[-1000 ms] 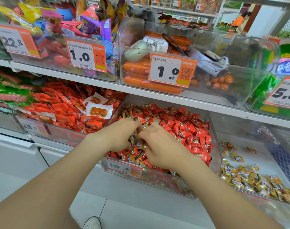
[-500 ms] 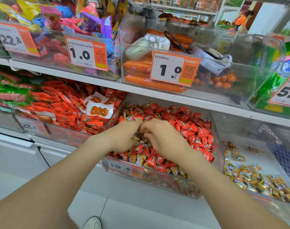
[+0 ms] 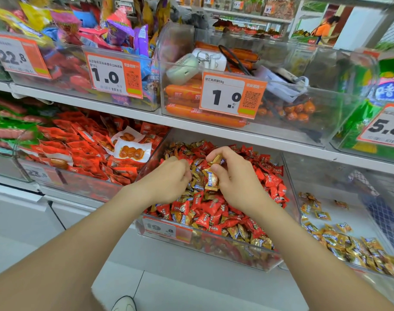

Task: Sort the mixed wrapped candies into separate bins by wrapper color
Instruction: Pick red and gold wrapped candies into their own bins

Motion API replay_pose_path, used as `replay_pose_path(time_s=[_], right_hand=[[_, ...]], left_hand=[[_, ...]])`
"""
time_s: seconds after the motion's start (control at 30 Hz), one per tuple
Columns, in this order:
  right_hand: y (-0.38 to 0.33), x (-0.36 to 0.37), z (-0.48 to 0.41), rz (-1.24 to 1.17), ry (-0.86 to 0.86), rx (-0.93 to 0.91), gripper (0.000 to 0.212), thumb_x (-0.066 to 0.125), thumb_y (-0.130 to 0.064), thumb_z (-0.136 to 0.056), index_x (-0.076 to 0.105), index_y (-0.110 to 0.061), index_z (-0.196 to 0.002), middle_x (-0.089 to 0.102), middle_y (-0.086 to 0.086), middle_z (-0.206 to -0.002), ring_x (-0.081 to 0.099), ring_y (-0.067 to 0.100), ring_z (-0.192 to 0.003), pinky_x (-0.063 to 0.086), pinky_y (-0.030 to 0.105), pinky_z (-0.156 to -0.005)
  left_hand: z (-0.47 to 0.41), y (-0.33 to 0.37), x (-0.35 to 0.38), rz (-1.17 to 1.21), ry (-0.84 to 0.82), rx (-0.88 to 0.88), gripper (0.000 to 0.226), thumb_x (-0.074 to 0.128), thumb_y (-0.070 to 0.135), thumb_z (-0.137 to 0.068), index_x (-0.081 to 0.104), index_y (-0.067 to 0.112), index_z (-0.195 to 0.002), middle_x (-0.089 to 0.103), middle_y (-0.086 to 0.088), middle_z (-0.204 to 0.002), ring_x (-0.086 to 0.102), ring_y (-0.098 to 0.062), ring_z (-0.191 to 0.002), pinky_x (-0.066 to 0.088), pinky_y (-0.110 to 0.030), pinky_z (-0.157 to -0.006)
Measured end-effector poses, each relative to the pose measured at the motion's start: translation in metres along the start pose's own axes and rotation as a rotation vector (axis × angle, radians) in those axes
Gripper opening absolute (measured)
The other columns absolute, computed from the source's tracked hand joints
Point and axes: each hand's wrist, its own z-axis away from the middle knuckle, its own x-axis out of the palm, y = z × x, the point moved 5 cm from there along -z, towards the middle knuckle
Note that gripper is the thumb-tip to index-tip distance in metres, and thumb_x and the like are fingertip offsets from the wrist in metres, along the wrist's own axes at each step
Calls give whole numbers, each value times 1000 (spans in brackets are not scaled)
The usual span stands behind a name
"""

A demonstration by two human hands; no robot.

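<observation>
A clear bin (image 3: pixel 214 250) on the lower shelf holds a heap of red-wrapped candies (image 3: pixel 267 176) mixed with gold-wrapped ones (image 3: pixel 241 232). My right hand (image 3: pixel 234 178) is over the heap and grips gold candies (image 3: pixel 211 179) between thumb and fingers. My left hand (image 3: pixel 169 178) is beside it with fingers curled down into the pile; what it holds is hidden. To the right, another clear bin (image 3: pixel 292 198) holds only gold candies (image 3: pixel 348 245), piled at its front.
Left of the mixed bin is a bin of red snack packets (image 3: pixel 79 149). The upper shelf (image 3: pixel 124 111) carries bins of orange sausages (image 3: pixel 205 115) and colourful packs with price tags. A white shoe (image 3: pixel 124 304) shows on the floor below.
Both hands have moved back over the heap and risen slightly. My right hand now lifts gold candies clear of the pile.
</observation>
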Motion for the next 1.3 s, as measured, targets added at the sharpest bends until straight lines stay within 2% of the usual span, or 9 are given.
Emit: replay_pose_path(time_s=[0.27,0.4,0.7,0.83,0.9,0.97,1.1,1.2,1.3], right_hand=[[0,-6,5,16,24,35,23,50,-6,-108,57,-25,-118,52,-13,-88,49,0,-60,37,13,-57],[-5,-7,7,-122,-33,85,30,43,-4,-108,55,-28,-120,59,1,-88,48,5,-54,43,28,-48],[-5,-18,7,-9,221,178,34,42,-3,-93,67,-20,-77,51,-11,-46,43,7,-38,29,17,-42],[-6,-14,6,111,217,140,23,45,-12,-97,65,-19,-88,59,-6,-56,50,9,-44,41,31,-48],[-5,-12,7,72,179,146,16,49,-14,-99,58,-22,-108,60,-4,-61,50,8,-46,45,33,-48],[-6,-10,8,35,144,130,24,49,-11,-98,54,-25,-117,58,-5,-57,46,8,-44,42,37,-45],[-8,-7,7,153,110,73,23,48,-13,-101,69,-19,-108,62,-4,-55,50,8,-42,48,31,-48],[-10,-6,4,237,80,53,27,48,-33,-110,69,-16,-105,65,-5,-61,56,7,-49,51,33,-55],[-7,-7,3,276,76,39,39,50,-52,-107,66,-18,-98,66,-5,-65,63,11,-56,57,39,-62]], left_hand=[[1,-7,33,-183,-174,97,45,55,29,-108,38,10,-145,32,-8,-139,35,-27,-129,35,-39,-111],[-2,-8,28,-110,-165,132,45,65,37,-102,46,16,-136,42,1,-123,44,-19,-114,40,-31,-96],[-1,-6,7,92,-74,38,25,49,47,-108,45,22,-109,53,-1,-67,47,-16,-55,39,-36,-55],[1,-14,0,272,-44,-143,65,44,59,-105,39,13,-151,70,-7,-121,68,-11,-88,54,-32,-76],[-1,-20,4,461,-53,-212,68,48,59,-104,38,12,-153,74,1,-119,69,-12,-93,55,-35,-78],[0,-19,5,541,-73,-235,62,52,53,-105,41,12,-150,77,5,-99,65,-8,-78,54,-31,-71],[3,-12,6,494,-95,-225,56,54,57,-99,57,10,-129,72,-15,-112,70,-28,-103,56,-47,-90],[8,0,-3,310,6,-121,43,49,47,-99,48,13,-73,46,-1,-62,47,-14,-55,44,-40,-58],[15,5,-13,49,95,-102,46,49,50,-94,45,14,-66,48,2,-53,48,-14,-50,33,-32,-53]])
